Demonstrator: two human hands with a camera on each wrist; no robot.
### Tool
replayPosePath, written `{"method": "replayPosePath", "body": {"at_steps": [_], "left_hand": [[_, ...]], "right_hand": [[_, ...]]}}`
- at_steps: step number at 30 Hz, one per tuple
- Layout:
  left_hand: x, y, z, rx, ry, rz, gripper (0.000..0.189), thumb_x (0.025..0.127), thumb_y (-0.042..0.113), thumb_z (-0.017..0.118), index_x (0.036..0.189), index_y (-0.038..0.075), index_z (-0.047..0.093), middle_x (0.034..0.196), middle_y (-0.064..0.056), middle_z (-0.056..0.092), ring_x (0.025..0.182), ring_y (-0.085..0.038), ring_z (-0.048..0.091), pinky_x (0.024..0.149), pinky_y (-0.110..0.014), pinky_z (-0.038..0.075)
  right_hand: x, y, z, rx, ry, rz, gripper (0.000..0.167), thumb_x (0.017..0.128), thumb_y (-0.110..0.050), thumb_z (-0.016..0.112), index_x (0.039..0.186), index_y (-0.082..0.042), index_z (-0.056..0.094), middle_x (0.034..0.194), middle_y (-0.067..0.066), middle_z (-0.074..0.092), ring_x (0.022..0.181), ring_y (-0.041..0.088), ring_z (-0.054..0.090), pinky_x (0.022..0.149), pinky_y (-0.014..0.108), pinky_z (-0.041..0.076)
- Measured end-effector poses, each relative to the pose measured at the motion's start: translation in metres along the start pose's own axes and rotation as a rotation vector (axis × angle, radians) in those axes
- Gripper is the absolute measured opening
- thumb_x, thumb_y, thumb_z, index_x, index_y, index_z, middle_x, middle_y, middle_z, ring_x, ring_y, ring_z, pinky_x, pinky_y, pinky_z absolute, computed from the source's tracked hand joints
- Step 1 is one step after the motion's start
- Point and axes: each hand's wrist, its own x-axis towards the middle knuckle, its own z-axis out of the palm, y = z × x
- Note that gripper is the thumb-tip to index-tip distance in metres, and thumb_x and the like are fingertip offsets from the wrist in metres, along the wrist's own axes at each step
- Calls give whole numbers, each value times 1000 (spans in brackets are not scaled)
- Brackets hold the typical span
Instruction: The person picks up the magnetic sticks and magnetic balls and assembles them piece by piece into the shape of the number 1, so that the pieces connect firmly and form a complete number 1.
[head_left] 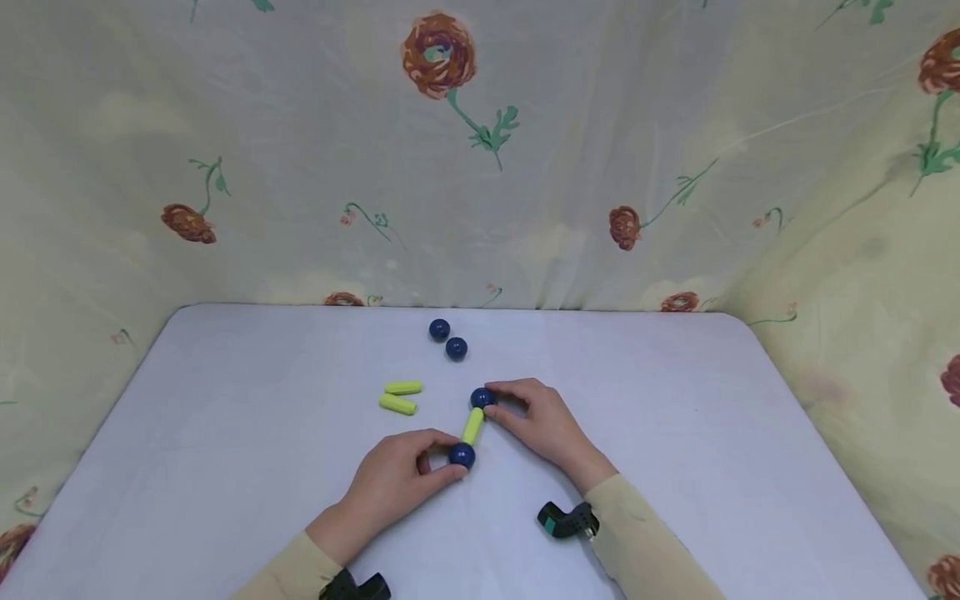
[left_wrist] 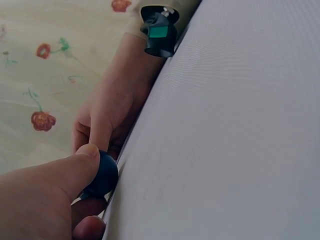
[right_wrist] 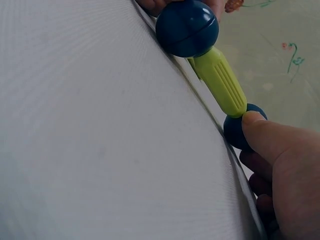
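Near blue ball [head_left: 462, 455]: partly covered; pinched by left hand [head_left: 393, 473].
Far blue ball [head_left: 482, 398]: partly covered; pinched by right hand [head_left: 549, 423].
Lime rod [head_left: 472, 427]: end seating unclear; bridges balls, between both hands.

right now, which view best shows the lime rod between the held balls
The right wrist view: the lime rod is largest and sharpest there. The head view shows it small between two blue balls; the left wrist view doesn't clearly show it.
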Motion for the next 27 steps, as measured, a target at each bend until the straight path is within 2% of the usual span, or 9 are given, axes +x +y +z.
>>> {"method": "replayPosePath", "body": {"at_steps": [13,19,24,27], "left_hand": [[0,0,1,-7,24,10,39,84,55,72,112,28,72,67,17,51,58,-2,46,50,-24,38],[0,0,2,-1,19,-18,42,84,54,74,117,29,70,76,20,56,60,-1,49,52,-23,41],[1,-3,-3,-68,30,-42,41,83,50,76,116,26,70,92,19,64,65,0,53,58,-24,46],[3,-6,-6,-108,44,-66,36,83,45,78,112,25,71,94,19,65,65,-2,54,59,-25,46]], "right_hand": [[0,1,-1,11,7,-2,38,91,-43,70,125,-27,69,120,-12,66,116,9,58,98,36,46],[0,1,-1,0,19,25,37,92,-41,70,126,-26,68,120,-11,66,114,9,58,96,35,47],[1,0,-2,10,23,41,37,92,-41,70,126,-26,68,119,-10,67,111,10,59,93,36,49],[0,0,-2,13,27,54,36,92,-40,71,125,-26,69,117,-10,67,109,10,60,92,36,49]]}}
